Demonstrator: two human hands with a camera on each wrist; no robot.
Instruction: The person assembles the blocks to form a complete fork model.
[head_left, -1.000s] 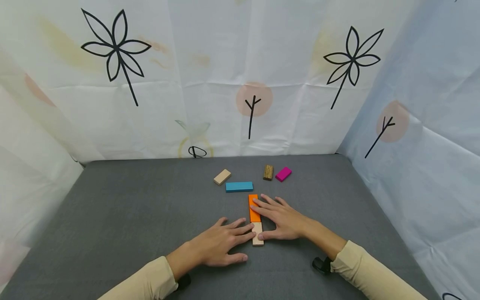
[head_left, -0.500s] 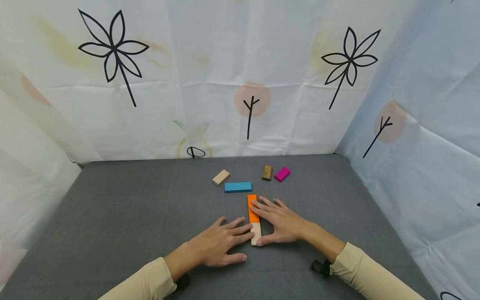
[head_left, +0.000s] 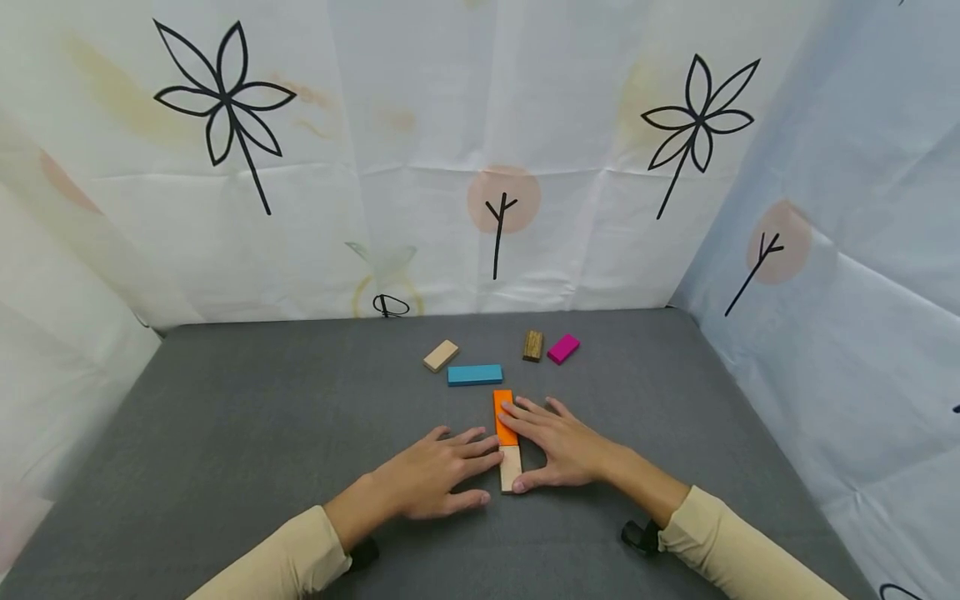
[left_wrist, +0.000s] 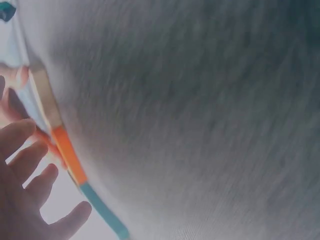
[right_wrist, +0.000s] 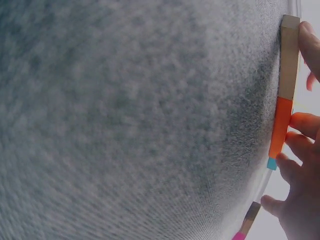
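Orange block (right_wrist: 281,126) lies flat on the grey cloth (head_left: 262,450), end to end with a pale wooden block (head_left: 510,468) on the person's side, both just in front of the hands' meeting point. Right hand (head_left: 566,450) is spread wide, fingers on the orange block, thumb against the pale block, no curl around either; left hand (head_left: 435,475) also spread wide, fingertips at the pale block's left edge, can't tell if touching. Blue block (head_left: 475,375) sits beyond the orange one, with brown (head_left: 533,346) and magenta (head_left: 563,349) blocks farther back to its right.
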